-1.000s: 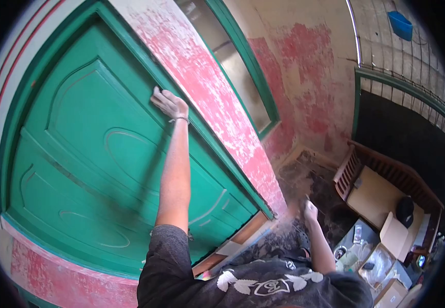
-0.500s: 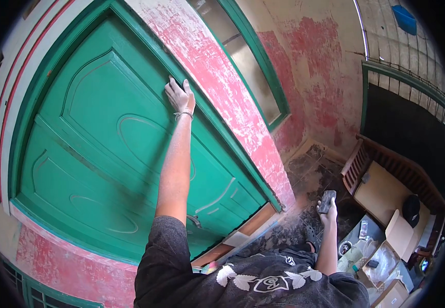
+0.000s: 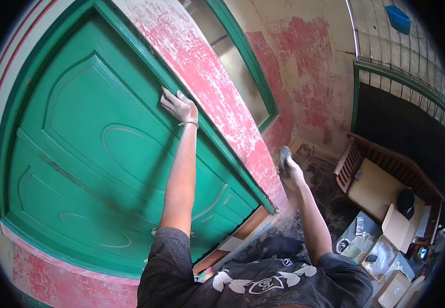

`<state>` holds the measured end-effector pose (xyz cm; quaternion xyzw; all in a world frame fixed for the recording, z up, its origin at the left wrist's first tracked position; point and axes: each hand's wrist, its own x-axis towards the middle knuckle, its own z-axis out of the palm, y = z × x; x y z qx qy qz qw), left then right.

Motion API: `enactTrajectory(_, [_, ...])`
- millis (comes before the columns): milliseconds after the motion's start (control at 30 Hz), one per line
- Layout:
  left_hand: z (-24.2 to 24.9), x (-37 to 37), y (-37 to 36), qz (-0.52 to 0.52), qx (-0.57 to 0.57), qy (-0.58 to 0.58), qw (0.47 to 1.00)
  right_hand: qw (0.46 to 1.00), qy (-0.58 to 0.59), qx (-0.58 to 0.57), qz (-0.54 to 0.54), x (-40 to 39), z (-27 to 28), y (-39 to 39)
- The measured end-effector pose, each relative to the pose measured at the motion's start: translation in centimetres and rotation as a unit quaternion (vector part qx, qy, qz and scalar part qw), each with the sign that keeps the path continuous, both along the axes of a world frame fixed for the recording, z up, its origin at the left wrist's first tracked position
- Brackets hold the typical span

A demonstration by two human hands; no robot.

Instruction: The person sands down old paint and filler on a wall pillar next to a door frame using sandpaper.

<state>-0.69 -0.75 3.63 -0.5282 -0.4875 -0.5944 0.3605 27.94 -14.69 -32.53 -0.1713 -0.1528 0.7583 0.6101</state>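
My left hand (image 3: 180,106), pale with dust, rests against the edge of the green door frame (image 3: 217,134), its fingers slightly bent and the thumb apart. It holds nothing. Beside it is the green door (image 3: 130,108) with raised panels and oval mouldings. My right hand (image 3: 295,172) grips a grey rectangular block (image 3: 285,156), held up close to the edge of the wall strip (image 3: 227,100). That strip has patchy pink and white paint, worn in places.
A wooden bench (image 3: 381,187) stands at the right, bearing a black cap (image 3: 405,201). Near it are opened cardboard boxes (image 3: 394,290) and plastic wrapping (image 3: 381,252). A green-framed window (image 3: 253,66) lies beyond the wall strip. A blue container (image 3: 398,19) hangs at upper right.
My right hand has risen and moved left with the grey block, toward the wall strip. My left hand stays at the door frame, while the view has shifted slightly.
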Motion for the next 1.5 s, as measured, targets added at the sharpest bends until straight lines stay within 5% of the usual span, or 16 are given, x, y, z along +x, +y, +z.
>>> enactTrajectory(67, [-1.0, -0.2, 0.6, 0.004, 0.036, 0.018, 0.999, 0.972, -0.200, 0.069, -0.103, -1.4, 6.7, 2.0])
enactTrajectory(133, [-1.2, -0.5, 1.1, -0.003, 0.056, 0.034, 0.998, 0.828, -0.438, 0.209, -0.282, -2.7, 12.2, 4.8])
enactTrajectory(267, [-0.7, -0.5, 0.4, -0.055, 0.078, 0.060, 0.994, 0.655, -0.474, 0.328, -0.489, -7.8, 21.8, 9.6])
enactTrajectory(367, [-1.1, -1.3, 0.6, -0.111, 0.081, 0.083, 0.987, 0.485, -0.521, 0.370, -0.597, -11.5, 23.6, 13.3])
enactTrajectory(433, [-1.4, -1.4, 0.6, -0.135, 0.072, 0.078, 0.985, 0.428, -0.574, 0.372, -0.590, -14.1, 21.6, 14.9])
enactTrajectory(500, [-1.5, -1.5, 0.7, -0.139, 0.061, 0.071, 0.986, 0.500, -0.491, 0.385, -0.600, -15.7, 21.3, 16.5])
enactTrajectory(633, [-1.7, -1.7, 1.2, -0.190, 0.093, 0.057, 0.976, 0.369, -0.498, 0.486, -0.616, -13.5, 36.5, 18.3])
enactTrajectory(700, [-1.8, -1.8, 1.2, -0.194, 0.087, 0.056, 0.976, 0.371, -0.451, 0.505, -0.635, -13.5, 43.9, 18.0])
enactTrajectory(800, [-1.8, -2.0, 1.1, -0.216, 0.101, 0.062, 0.969, 0.383, -0.470, 0.490, -0.627, -14.0, 41.3, 18.4])
enactTrajectory(933, [-2.1, -2.1, 1.7, -0.238, 0.109, 0.044, 0.964, 0.462, -0.479, 0.454, -0.593, -14.3, 22.6, 18.4])
enactTrajectory(1000, [-2.4, -2.1, 1.6, -0.244, 0.113, 0.042, 0.962, 0.424, -0.605, 0.384, -0.554, -14.3, 16.9, 15.7])
enactTrajectory(1100, [-1.9, -2.4, 1.8, -0.248, 0.121, 0.045, 0.960, 0.413, -0.505, 0.479, -0.588, -13.2, 24.3, 18.9])
enactTrajectory(1167, [-2.5, -2.1, 1.5, -0.253, 0.119, 0.042, 0.959, 0.285, -0.570, 0.493, -0.592, -12.0, 35.5, 18.7])
enactTrajectory(1267, [-1.8, -2.3, 2.0, -0.248, 0.131, 0.051, 0.958, 0.358, -0.504, 0.508, -0.600, -13.7, 44.9, 18.2])
enactTrajectory(1367, [-2.0, -2.1, 1.7, -0.241, 0.122, 0.062, 0.961, 0.369, -0.487, 0.507, -0.608, -14.1, 41.4, 18.7])
enactTrajectory(1500, [-2.9, -2.3, 1.2, -0.244, 0.107, 0.064, 0.962, 0.440, -0.536, 0.420, -0.586, -14.9, 24.3, 17.9])
